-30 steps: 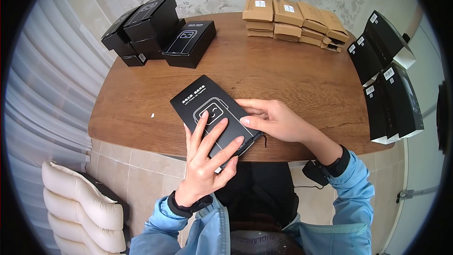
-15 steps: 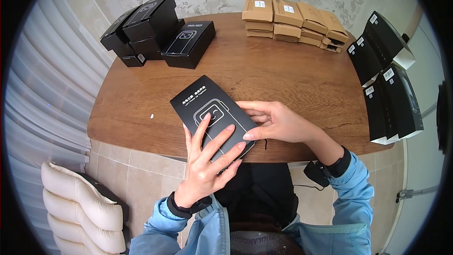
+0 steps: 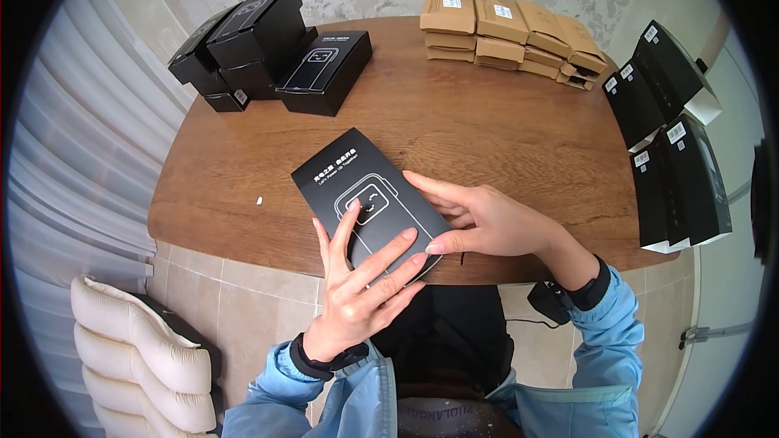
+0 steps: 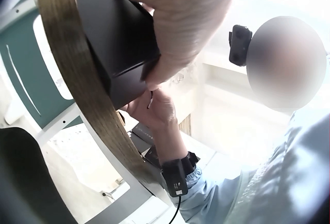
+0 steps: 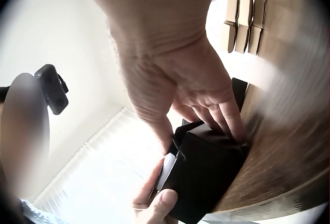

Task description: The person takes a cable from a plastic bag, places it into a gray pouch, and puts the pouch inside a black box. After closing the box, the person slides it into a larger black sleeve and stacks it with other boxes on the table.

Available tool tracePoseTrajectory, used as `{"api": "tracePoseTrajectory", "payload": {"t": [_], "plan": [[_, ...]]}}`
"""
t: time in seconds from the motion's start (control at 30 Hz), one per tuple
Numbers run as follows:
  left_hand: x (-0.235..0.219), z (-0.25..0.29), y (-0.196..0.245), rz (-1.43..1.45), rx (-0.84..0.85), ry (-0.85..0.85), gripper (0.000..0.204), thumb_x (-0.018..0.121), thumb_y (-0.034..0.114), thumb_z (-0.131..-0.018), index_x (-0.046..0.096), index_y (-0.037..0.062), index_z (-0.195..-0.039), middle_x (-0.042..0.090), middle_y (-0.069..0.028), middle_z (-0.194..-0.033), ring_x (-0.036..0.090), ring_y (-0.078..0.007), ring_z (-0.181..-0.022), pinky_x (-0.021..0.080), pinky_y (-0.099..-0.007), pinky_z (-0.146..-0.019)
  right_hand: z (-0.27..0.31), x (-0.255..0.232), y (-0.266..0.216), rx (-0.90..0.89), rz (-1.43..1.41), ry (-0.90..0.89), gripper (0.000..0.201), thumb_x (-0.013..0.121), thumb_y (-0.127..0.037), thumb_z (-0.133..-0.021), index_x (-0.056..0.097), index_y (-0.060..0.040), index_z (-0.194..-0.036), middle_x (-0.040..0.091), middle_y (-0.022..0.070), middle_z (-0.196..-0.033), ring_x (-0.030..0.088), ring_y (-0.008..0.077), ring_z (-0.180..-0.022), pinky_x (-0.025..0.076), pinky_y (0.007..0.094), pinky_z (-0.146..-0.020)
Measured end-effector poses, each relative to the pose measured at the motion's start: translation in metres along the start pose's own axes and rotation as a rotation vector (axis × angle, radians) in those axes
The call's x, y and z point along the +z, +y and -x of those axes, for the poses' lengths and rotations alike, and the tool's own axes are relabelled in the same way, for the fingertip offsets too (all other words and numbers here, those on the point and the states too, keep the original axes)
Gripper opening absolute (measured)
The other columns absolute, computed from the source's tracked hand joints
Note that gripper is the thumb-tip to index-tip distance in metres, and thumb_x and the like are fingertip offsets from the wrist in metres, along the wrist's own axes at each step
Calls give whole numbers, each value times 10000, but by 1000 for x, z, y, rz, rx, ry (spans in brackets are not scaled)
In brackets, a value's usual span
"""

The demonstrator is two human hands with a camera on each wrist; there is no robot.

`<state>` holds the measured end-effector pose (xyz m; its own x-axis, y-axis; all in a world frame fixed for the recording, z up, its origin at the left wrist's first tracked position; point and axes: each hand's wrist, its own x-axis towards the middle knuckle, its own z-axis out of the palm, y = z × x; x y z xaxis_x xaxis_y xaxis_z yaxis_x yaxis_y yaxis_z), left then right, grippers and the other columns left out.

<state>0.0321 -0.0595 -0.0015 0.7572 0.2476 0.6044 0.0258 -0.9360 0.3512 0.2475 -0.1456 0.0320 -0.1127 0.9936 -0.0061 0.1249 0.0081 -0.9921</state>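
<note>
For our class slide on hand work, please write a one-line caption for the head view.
Two hands steady a black printed box on a wooden table.

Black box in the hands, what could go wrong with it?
The box is at the table's front edge, so it might tip off if the left hand slips. The thin cord sticking out near the right hand could get pinched or snagged.

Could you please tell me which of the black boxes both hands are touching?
The black box nearest the person, held by the left hand and right hand; the back-left black boxes and right-side black boxes are untouched.
</note>
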Motion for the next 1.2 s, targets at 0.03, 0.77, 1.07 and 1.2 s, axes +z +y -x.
{"api": "tracePoseTrajectory", "payload": {"t": [0.03,0.77,1.07,1.2], "plan": [[1,0,0,1,-2,0,398,784,188,-661,706,199,-1051,603,35,-1232,333,-465,-1295,58,-706,-1040,0,0,-1,19,31,-6,783,681,-157,-840,213,-20,-1452,479,212,-1332,530,241,-1170,448,349,-977],[6,2,-6,107,13,50,342,733,127,-668,717,151,-1008,646,13,-1157,531,-302,-1167,48,-697,-1053,4,-1,0,-22,398,-35,833,649,-280,-836,159,30,-1434,585,287,-1089,604,416,-932,474,411,-796],[14,5,-11,105,16,109,332,778,167,-679,707,170,-1003,647,27,-1145,534,-269,-1169,69,-693,-1059,11,5,-16,88,492,21,799,692,-273,-811,244,-8,-1417,517,235,-1258,580,379,-1048,490,399,-830],[13,4,-17,191,20,104,309,777,156,-676,714,165,-979,655,23,-1124,551,-247,-1151,82,-652,-1086,16,13,-7,-434,1169,100,569,690,-323,-799,497,-8,-1232,501,192,-1285,525,346,-1161,527,364,-798]]}}
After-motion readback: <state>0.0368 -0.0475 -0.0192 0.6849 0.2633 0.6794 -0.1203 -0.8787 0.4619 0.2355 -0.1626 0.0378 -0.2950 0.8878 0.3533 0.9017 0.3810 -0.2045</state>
